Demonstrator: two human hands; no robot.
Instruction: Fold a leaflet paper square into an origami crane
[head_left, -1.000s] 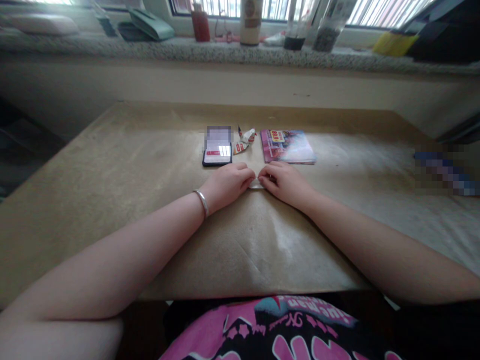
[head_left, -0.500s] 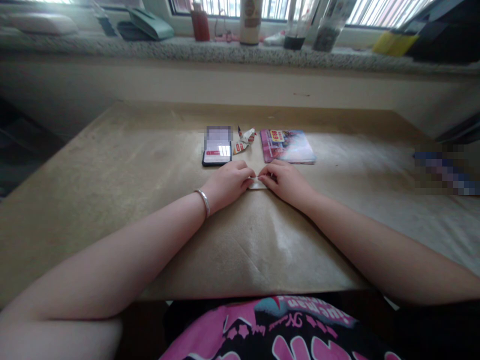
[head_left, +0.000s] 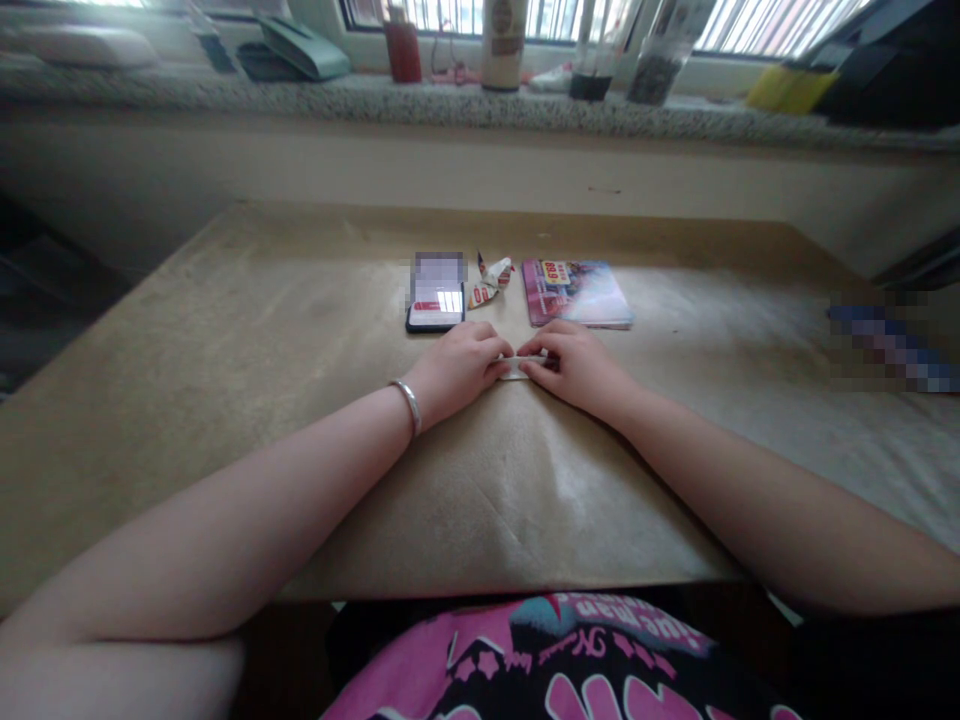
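A small folded piece of white paper point(head_left: 515, 369) lies low on the table, mostly covered by my fingers. My left hand point(head_left: 461, 365), with a silver bangle point(head_left: 409, 405) at the wrist, pinches its left end. At the right end, the thumb and fingers of my right hand point(head_left: 574, 360) are closed on the same paper. Just beyond my fingers rests a folded paper figure point(head_left: 495, 280) with printed patches. Left of that figure is a phone point(head_left: 437, 293) with a lit screen, and to its right a stack of colourful printed sheets point(head_left: 581, 293).
A tan cloth covers the table point(head_left: 225, 400). Toward the right edge is a blurred blue item point(head_left: 896, 345). Along the stone windowsill point(head_left: 450, 108) stand a red bottle point(head_left: 403, 48), a cream bottle point(head_left: 502, 45), a glass jar point(head_left: 660, 60) and a yellow-and-black object point(head_left: 795, 85).
My right fingers have shifted slightly along the paper, and a little more of its white strip shows between my hands. My left hand stays almost in place.
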